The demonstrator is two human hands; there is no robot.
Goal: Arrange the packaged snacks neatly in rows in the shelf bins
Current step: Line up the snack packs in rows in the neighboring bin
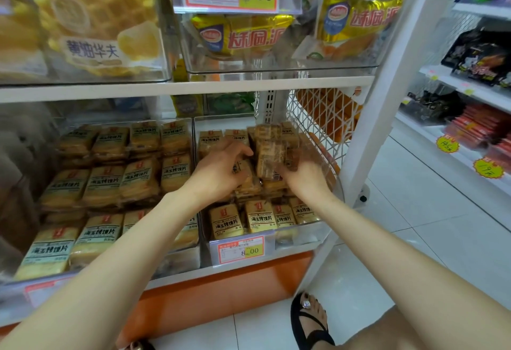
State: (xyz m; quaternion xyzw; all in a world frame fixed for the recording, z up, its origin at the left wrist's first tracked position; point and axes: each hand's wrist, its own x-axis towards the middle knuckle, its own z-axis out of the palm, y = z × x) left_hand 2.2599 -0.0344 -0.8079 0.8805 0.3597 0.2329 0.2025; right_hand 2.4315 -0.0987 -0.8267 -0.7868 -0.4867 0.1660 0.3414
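Two clear bins sit on the lower shelf. The left bin [177, 262] holds tidy rows of yellow-labelled snack packs [105, 183]. In the right bin [312, 235] a front row of packs [260, 217] stands upright, with loose packs piled behind. My left hand [221, 167] reaches into the right bin, fingers curled over a pack [243, 175] in the pile. My right hand [298, 172] holds a clear pack of brown snack slices [269, 153] upright above the pile.
An upper shelf [193, 87] with bins of waffles [91, 17] and yellow pies [249, 34] hangs close overhead. A white wire basket [320, 117] stands behind the right bin. A white post [367, 128] borders it, then tiled floor and another shelf unit [470, 128].
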